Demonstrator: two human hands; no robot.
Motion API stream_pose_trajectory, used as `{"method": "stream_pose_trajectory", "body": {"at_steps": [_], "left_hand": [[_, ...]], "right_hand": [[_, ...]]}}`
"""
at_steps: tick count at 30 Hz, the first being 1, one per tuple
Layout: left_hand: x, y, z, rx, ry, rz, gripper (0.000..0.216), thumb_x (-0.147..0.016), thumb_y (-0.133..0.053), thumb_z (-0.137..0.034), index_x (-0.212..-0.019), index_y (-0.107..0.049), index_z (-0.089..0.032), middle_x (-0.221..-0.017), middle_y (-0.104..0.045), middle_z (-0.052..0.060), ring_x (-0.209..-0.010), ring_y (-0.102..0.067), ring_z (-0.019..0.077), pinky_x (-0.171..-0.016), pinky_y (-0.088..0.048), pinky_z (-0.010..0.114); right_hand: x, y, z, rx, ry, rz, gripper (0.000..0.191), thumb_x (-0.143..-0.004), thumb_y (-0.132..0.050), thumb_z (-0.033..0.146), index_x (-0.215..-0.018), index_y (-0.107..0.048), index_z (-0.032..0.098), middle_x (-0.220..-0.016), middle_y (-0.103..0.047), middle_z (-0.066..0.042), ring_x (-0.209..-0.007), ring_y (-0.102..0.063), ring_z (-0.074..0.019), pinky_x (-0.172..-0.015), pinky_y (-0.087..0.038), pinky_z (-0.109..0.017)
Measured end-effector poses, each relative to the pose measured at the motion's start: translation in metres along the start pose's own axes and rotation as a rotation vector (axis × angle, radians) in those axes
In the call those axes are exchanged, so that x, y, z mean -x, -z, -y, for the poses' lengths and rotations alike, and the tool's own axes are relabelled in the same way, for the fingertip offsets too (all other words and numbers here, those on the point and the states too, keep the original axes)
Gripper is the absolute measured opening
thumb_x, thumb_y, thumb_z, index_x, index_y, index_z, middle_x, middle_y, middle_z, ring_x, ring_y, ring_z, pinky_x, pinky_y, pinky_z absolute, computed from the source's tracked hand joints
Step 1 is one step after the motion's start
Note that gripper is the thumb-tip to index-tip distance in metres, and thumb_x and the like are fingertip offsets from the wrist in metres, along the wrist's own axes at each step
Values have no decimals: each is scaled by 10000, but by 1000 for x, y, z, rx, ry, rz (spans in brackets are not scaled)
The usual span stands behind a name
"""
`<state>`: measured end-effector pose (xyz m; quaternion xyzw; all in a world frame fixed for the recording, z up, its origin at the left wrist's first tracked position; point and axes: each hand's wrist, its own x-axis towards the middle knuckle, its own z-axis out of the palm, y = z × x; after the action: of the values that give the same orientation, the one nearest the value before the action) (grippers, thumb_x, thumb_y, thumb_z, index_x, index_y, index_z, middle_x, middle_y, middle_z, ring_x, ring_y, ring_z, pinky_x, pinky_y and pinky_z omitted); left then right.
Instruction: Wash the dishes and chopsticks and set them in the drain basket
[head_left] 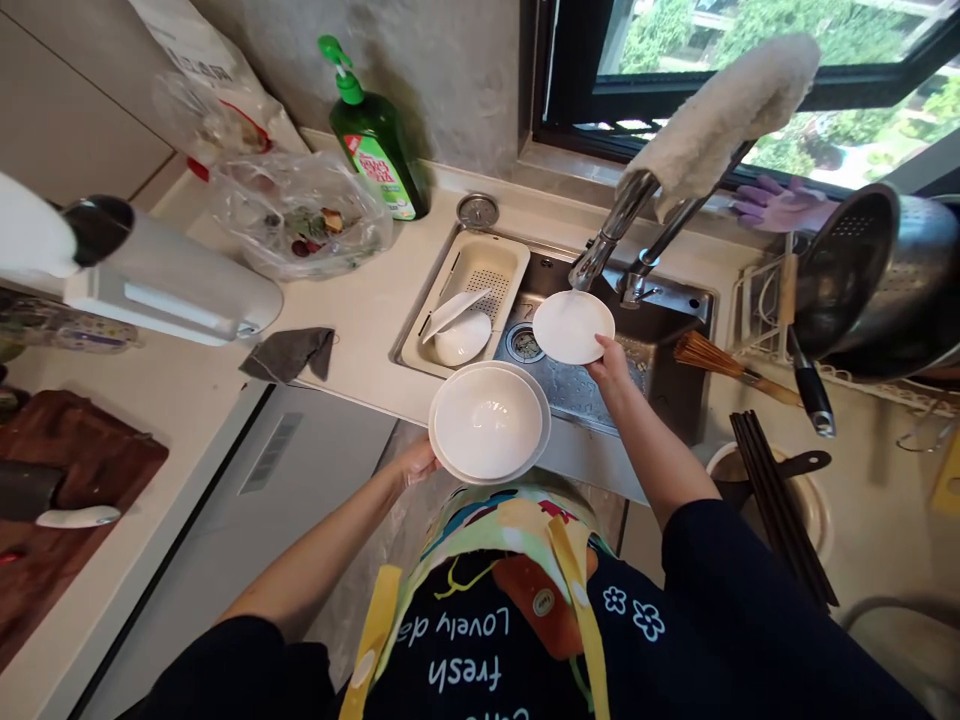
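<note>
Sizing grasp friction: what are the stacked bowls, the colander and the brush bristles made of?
The stacked bowls look like glazed ceramic: white, glossy highlight inside. The colander looks like stainless steel: grey metallic sheen, punched holes. The brush bristles look like natural fibre, maybe bamboo: matte brown strands.

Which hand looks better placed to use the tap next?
Probably the right hand: it holds a white plate over the sink, close to the chrome faucet, while the left hand carries a bowl stacked on a plate, farther off.
</note>
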<state>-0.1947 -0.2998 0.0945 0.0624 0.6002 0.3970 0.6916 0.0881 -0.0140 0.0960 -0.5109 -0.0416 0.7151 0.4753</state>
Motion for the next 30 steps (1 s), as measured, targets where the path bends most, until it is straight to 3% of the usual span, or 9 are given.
{"method": "stream_pose_trajectory", "body": {"at_steps": [8,13,19,22,25,28,30], "left_hand": [[-4,-45,-17,-124,72,79,660,-521,-875,-212,-1139,-656,-139,-983,-746,123,-951,-698,296,-778,-584,358],[-11,-70,-16,-181,78,152,533,-573,-829,-221,-1074,-683,-112,-909,-749,118,-904,-700,295,-729,-577,348],[-13,-72,-15,-281,57,165,498,-583,-796,-189,-1068,-696,-142,-804,-739,92,-817,-701,273,-663,-566,332],[-13,-56,-48,-389,79,241,514,-578,-781,-111,-1082,-701,-172,-767,-731,68,-771,-700,270,-654,-563,348],[-28,-51,-105,-446,105,297,538,-598,-814,-138,-1115,-667,-133,-852,-741,103,-753,-697,245,-723,-564,370],[-62,-82,-158,-331,-91,157,492,-711,-786,-263,-1151,-610,-132,-953,-728,130,-852,-696,215,-821,-542,337],[-91,-121,-177,-256,-159,234,513,-772,-736,-349,-1225,-562,-179,-1066,-703,126,-926,-684,215,-835,-537,348]], "right_hand": [[4,6,9,-21,25,-4,475,-760,-457,64,-1225,-509,145,-843,-707,-32,-858,-681,-206,-861,-575,-480],[4,4,8,-30,13,17,449,-777,-453,58,-1213,-516,143,-853,-716,-35,-873,-683,-198,-859,-579,-453],[10,-7,8,9,-3,45,463,-775,-432,58,-1223,-514,146,-893,-734,-49,-920,-690,-191,-865,-581,-423],[17,-14,10,47,-10,40,472,-775,-412,71,-1231,-507,149,-907,-743,-47,-938,-696,-184,-887,-573,-421],[23,-20,11,78,-20,42,474,-775,-404,98,-1235,-505,155,-919,-750,-51,-962,-696,-185,-906,-566,-421],[26,-25,11,71,-41,36,449,-776,-421,123,-1214,-519,156,-919,-752,-66,-993,-691,-208,-922,-560,-443],[28,-26,10,48,-69,34,434,-765,-447,125,-1190,-534,150,-911,-749,-79,-1012,-686,-234,-923,-554,-474]]}}
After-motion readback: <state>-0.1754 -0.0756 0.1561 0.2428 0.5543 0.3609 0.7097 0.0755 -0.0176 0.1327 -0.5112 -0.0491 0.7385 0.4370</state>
